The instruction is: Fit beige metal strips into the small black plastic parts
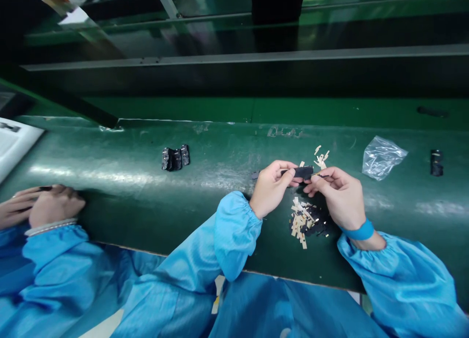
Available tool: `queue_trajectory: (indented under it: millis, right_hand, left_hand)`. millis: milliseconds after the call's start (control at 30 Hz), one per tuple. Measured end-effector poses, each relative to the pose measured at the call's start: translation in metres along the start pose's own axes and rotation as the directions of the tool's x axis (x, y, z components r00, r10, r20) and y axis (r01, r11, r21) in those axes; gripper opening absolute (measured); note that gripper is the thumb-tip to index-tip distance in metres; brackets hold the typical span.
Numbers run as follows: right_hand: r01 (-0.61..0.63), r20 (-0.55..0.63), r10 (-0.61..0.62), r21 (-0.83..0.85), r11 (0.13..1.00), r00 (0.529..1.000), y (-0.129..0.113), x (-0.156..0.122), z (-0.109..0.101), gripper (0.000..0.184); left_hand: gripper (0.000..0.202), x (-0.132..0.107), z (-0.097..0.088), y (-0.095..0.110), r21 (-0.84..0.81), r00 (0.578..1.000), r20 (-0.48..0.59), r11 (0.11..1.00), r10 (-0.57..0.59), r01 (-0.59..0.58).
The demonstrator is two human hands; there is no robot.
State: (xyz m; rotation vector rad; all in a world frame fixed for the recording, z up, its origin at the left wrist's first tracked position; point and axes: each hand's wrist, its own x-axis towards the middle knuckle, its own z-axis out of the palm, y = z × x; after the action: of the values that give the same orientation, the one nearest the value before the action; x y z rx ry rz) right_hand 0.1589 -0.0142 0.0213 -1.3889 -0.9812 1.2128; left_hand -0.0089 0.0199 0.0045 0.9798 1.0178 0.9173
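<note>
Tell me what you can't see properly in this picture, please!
In the head view:
- The black piece: the left hand and right hand cover its ends.
- The thin bit at the right hand: too small to tell what it is.
- The pile of little scraps: too small to make out each one.
- The white sheet: cut off by the left edge.
- The dark thing: a co-worker's hand covers most of it.
</note>
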Motion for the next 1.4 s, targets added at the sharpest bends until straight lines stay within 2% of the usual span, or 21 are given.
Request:
queue_trajectory:
  millis: [100, 200, 267, 400, 533, 667, 900, 1400]
  right_hand:
    - [0.025, -0.01, -0.026, -0.021, 0.999, 1.0, 0.0, 0.0, 0.001, 0.029]
    - [0.036, -0.017, -0.036, -0.041, 0.999, 0.999, 0.0, -0.001, 0.001, 0.028]
    - [0.037, -0.021, -0.039, -0.059, 0.998, 0.999, 0.001, -0.002, 0.001, 0.028]
    - [0.048, -0.028, -0.051, -0.106, 0.993, 0.998, 0.003, -0.003, 0.001, 0.029]
    - [0.065, -0.02, -0.068, -0.127, 0.99, 0.997, 0.005, -0.002, -0.001, 0.028]
    - [0.064, -0.033, -0.07, -0.149, 0.987, 0.997, 0.003, -0.002, -0.003, 0.027]
    - [0.026, -0.011, -0.029, -0.21, 0.977, 1.0, 0.002, -0.003, -0.002, 0.029]
    - [0.017, -0.002, -0.018, -0.221, 0.975, 1.0, 0.002, -0.004, -0.001, 0.029]
  left_hand:
    - [0.019, -0.001, 0.0, -0.002, 0.108, 0.998, 0.066, 0.994, 0.022, -0.029]
    - [0.022, -0.001, -0.002, -0.004, 0.252, 0.992, 0.095, 0.962, 0.086, -0.108]
    - [0.025, 0.0, -0.004, -0.003, 0.287, 0.988, 0.113, 0.949, 0.103, -0.131]
    - [0.026, 0.0, -0.007, 0.002, 0.232, 0.984, 0.171, 0.968, 0.053, -0.092]
    - [0.029, -0.001, -0.008, 0.005, 0.14, 0.984, 0.178, 0.99, -0.014, -0.012]
    - [0.032, -0.001, -0.009, 0.006, 0.123, 0.98, 0.188, 0.991, -0.068, 0.045]
    - [0.031, 0.0, -0.01, 0.004, 0.103, 0.978, 0.209, 0.995, -0.026, 0.005]
    - [0.033, -0.002, -0.008, 0.007, 0.097, 0.974, 0.22, 0.995, -0.045, 0.024]
